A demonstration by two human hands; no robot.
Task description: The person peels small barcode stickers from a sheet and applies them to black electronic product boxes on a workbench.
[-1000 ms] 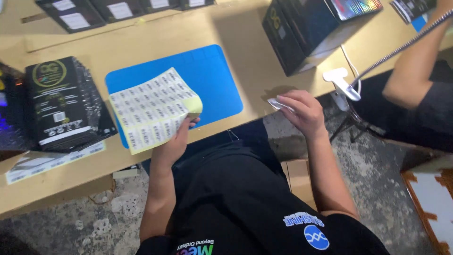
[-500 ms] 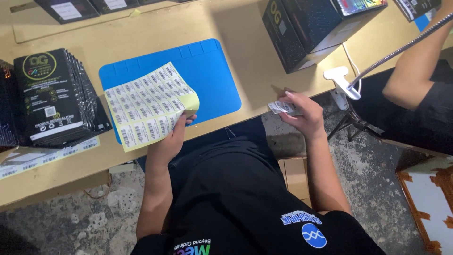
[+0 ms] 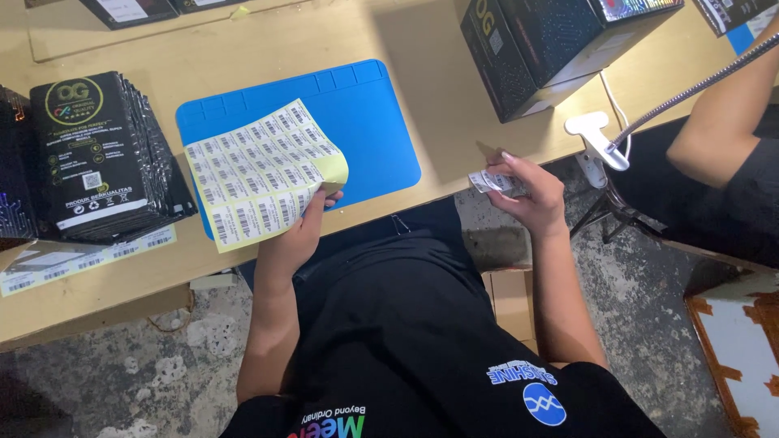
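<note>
Black box [image 3: 552,49] (lamp clamp [image 3: 596,138] beside) — blue mat [image 3: 373,122].

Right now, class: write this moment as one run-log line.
left hand: holds yellow-backed barcode label sheet | right hand: pinches small peeled label | under sheet: blue rubber mat

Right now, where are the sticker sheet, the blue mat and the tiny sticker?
sticker sheet [image 3: 256,178], head view, middle of the sheet
blue mat [image 3: 369,122], head view, bare right part
tiny sticker [image 3: 489,181], head view, its white face
</note>
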